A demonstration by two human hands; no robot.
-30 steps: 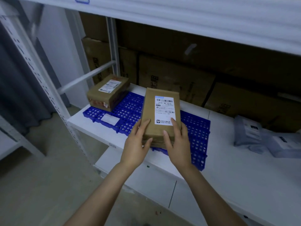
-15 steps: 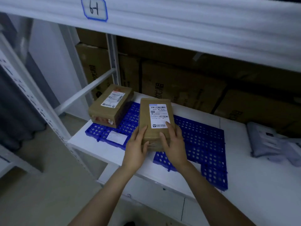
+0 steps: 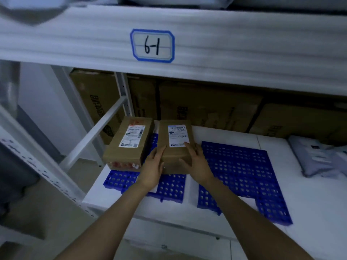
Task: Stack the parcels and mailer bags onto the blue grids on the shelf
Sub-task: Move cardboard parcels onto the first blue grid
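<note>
A brown parcel (image 3: pixel 175 136) with a white label lies on the blue grid (image 3: pixel 169 186) at the left of the white shelf (image 3: pixel 309 203). My left hand (image 3: pixel 153 167) holds its near left side. My right hand (image 3: pixel 195 162) holds its near right corner, fingers on top and thumb on the front face. A second brown parcel (image 3: pixel 129 143) with a label sits on the same grid, just to the left and almost touching. Another blue grid (image 3: pixel 240 171) lies bare to the right. Grey mailer bags (image 3: pixel 317 156) lie on the shelf at the far right.
The upper shelf beam (image 3: pixel 244 53) with a "6-1" tag (image 3: pixel 152 45) hangs low overhead. Large cardboard cartons (image 3: pixel 206 107) line the back of the shelf. A diagonal brace (image 3: pixel 93 132) and a perforated upright (image 3: pixel 37 166) stand at the left.
Both hands moved the parcel back and left, from above the grid's front to rest beside the other parcel. The camera moved closer and tilted up.
</note>
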